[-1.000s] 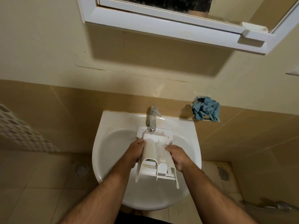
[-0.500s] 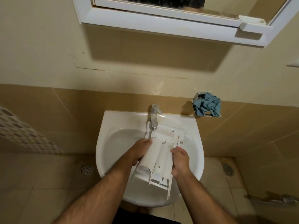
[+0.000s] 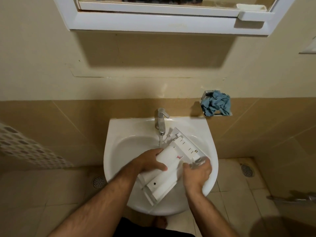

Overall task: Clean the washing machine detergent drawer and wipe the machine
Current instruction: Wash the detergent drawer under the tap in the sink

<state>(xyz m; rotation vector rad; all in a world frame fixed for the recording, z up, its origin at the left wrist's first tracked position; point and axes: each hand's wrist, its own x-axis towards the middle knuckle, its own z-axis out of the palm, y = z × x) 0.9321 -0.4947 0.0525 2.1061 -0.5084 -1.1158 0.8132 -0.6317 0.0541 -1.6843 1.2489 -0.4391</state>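
1. Detergent drawer point(image 3: 168, 170) held slantwise over the washbasin point(image 3: 118, 134), far end beside the running tap point(image 3: 160, 122), probably so water rinses through.
2. Left hand point(image 3: 148, 161): fingers curled round the drawer's left edge, gripping.
3. Right hand point(image 3: 196, 175): fingers bent against the right side, blurred; grip or rub, cannot tell.
4. Blue cloth point(image 3: 216, 103) parked in the wall holder.

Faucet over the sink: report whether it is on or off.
On. A stream of water falls from the faucet spout beside the detergent drawer into the sink.
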